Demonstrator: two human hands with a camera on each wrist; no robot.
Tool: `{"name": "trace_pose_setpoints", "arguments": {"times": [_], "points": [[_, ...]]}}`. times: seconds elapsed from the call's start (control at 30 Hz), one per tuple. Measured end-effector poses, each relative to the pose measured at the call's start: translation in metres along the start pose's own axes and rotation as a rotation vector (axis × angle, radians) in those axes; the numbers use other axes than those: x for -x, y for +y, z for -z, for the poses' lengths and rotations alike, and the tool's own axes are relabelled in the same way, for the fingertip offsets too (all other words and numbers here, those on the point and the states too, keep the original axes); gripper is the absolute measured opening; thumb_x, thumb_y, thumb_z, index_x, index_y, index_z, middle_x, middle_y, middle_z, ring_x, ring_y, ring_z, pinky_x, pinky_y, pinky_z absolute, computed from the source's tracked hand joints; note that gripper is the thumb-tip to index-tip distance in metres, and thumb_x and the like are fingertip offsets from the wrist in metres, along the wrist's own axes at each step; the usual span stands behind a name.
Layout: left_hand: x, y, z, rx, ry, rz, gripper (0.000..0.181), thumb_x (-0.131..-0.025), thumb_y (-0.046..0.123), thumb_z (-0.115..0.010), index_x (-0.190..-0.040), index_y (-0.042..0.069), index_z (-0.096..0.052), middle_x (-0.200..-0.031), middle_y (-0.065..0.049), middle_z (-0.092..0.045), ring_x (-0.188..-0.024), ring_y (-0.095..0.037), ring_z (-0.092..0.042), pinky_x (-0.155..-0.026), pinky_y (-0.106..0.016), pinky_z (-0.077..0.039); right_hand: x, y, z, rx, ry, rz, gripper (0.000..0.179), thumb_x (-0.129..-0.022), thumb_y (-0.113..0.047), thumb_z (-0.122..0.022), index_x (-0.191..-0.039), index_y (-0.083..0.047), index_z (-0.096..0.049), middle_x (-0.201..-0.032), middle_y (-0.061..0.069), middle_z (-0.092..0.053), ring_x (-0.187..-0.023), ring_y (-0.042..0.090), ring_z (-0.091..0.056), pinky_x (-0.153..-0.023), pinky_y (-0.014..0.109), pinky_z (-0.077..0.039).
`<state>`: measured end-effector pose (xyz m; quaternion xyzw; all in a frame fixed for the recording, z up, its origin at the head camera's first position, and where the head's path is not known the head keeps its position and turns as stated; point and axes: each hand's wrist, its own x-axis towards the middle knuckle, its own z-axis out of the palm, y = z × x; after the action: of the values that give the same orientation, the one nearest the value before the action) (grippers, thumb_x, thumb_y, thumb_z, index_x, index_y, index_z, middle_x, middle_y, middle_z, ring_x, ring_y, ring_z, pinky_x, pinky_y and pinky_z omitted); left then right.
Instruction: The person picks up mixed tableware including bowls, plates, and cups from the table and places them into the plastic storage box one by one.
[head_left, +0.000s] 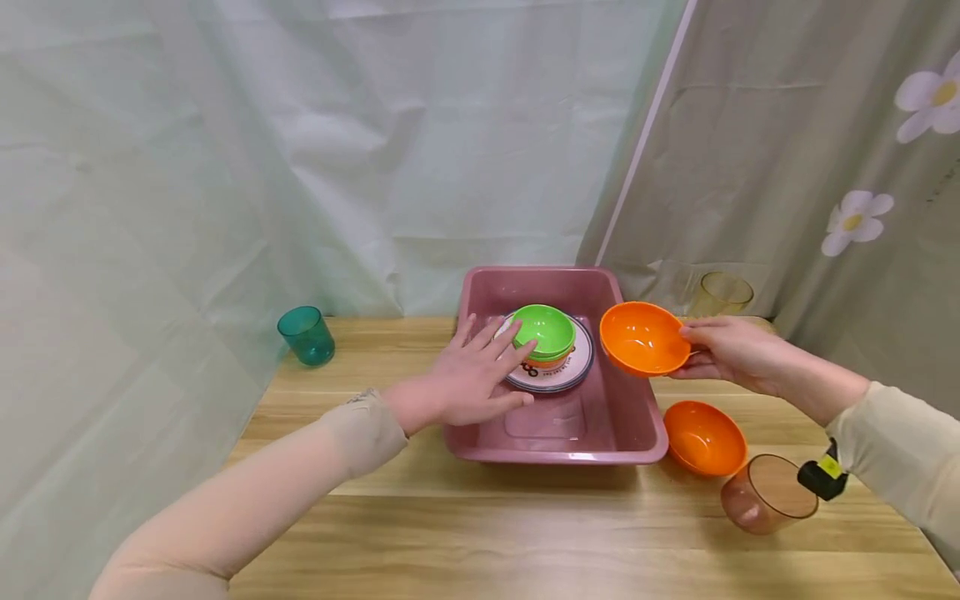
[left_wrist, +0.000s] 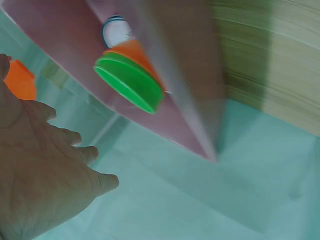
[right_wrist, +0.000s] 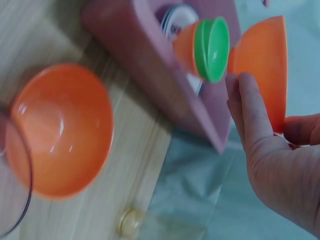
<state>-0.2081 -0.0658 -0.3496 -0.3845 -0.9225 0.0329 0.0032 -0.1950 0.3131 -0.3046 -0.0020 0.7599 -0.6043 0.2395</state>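
My right hand (head_left: 738, 354) pinches the rim of an orange bowl (head_left: 643, 337), thumb at the rim and fingers under its side. The bowl is held up at the right wall of a pink plastic basin (head_left: 555, 457). In the basin lie white plates (head_left: 573, 367) with a dark rim, and on them a stack of bowls topped by a green bowl (head_left: 546, 329). The left hand (head_left: 476, 375) is spread with straight fingers over the basin's left side, overlapping the stack in the head view. In the left wrist view its palm holds nothing.
A second orange bowl (head_left: 705, 437) stands on the table right of the basin, with a pinkish clear cup (head_left: 768, 494) close by. A yellowish clear cup (head_left: 722, 296) is at the back right, a teal cup (head_left: 307, 336) at the far left. Curtains (head_left: 450, 150) hang behind.
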Motion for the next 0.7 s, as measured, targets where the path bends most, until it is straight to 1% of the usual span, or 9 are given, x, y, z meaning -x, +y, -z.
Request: {"name": "trace_pose_setpoints", "arguments": {"times": [0.13,0.2,0.33,0.4,0.5,0.63,0.7], "points": [[0.011,-0.013,-0.001,0.033,0.001,0.028,0.081,-0.101,0.071,-0.034,-0.166,0.025,-0.016,-0.171,-0.009,-0.003,-0.157,-0.031,0.002,-0.122,-0.058,0.005,-0.006,-0.009,-0.022,0.026,-0.024,0.015,0.056,-0.113,-0.016,-0.039,-0.154,0.016,-0.019,-0.119,0.018,-0.065,-0.101,0.024,-0.072,-0.092,0.042,-0.056],[0.016,-0.019,-0.002,0.044,0.0,0.039,0.081,-0.101,0.07,-0.034,-0.166,0.026,-0.016,-0.171,-0.01,-0.002,-0.157,-0.031,0.001,-0.122,-0.058,0.005,-0.009,-0.013,-0.032,0.034,-0.027,0.016,0.056,-0.112,-0.016,-0.04,-0.155,0.015,-0.02,-0.122,0.021,-0.065,-0.101,0.025,-0.072,-0.093,0.043,-0.056],[0.025,-0.029,-0.004,0.077,-0.008,0.06,0.08,-0.102,0.069,-0.036,-0.166,0.024,-0.016,-0.171,-0.009,-0.001,-0.156,-0.033,0.0,-0.121,-0.059,0.006,-0.016,-0.019,-0.052,0.022,-0.032,0.025,0.055,-0.112,-0.015,-0.041,-0.155,0.015,-0.022,-0.125,0.025,-0.064,-0.099,0.025,-0.073,-0.091,0.043,-0.056],[0.029,-0.033,-0.006,0.087,-0.015,0.074,0.081,-0.102,0.069,-0.035,-0.166,0.023,-0.016,-0.171,-0.009,-0.002,-0.157,-0.033,-0.001,-0.121,-0.059,0.006,-0.019,-0.02,-0.06,0.021,-0.033,0.033,0.054,-0.111,-0.013,-0.041,-0.154,0.015,-0.025,-0.123,0.025,-0.065,-0.098,0.025,-0.073,-0.09,0.043,-0.057],[0.032,-0.039,-0.009,0.085,-0.022,0.093,0.081,-0.102,0.069,-0.034,-0.166,0.022,-0.017,-0.171,-0.009,-0.003,-0.157,-0.034,-0.002,-0.121,-0.06,0.007,-0.023,-0.021,-0.07,0.028,-0.035,0.053,0.05,-0.11,-0.011,-0.042,-0.149,0.018,-0.03,-0.118,0.024,-0.066,-0.097,0.025,-0.073,-0.089,0.044,-0.058],[0.033,-0.043,-0.01,0.093,-0.034,0.119,0.083,-0.101,0.07,-0.034,-0.166,0.023,-0.015,-0.171,-0.009,-0.005,-0.157,-0.034,-0.002,-0.121,-0.059,0.006,-0.027,-0.021,-0.077,0.038,-0.037,0.064,0.046,-0.109,-0.009,-0.042,-0.145,0.02,-0.034,-0.113,0.024,-0.067,-0.097,0.027,-0.073,-0.088,0.046,-0.058],[0.031,-0.042,-0.007,0.133,-0.022,0.129,0.081,-0.102,0.068,-0.034,-0.166,0.022,-0.015,-0.171,-0.009,-0.008,-0.157,-0.034,-0.005,-0.122,-0.058,0.003,-0.029,-0.02,-0.08,0.032,-0.034,0.058,0.046,-0.109,-0.008,-0.041,-0.145,0.021,-0.034,-0.112,0.024,-0.067,-0.096,0.027,-0.072,-0.089,0.047,-0.057]]}}
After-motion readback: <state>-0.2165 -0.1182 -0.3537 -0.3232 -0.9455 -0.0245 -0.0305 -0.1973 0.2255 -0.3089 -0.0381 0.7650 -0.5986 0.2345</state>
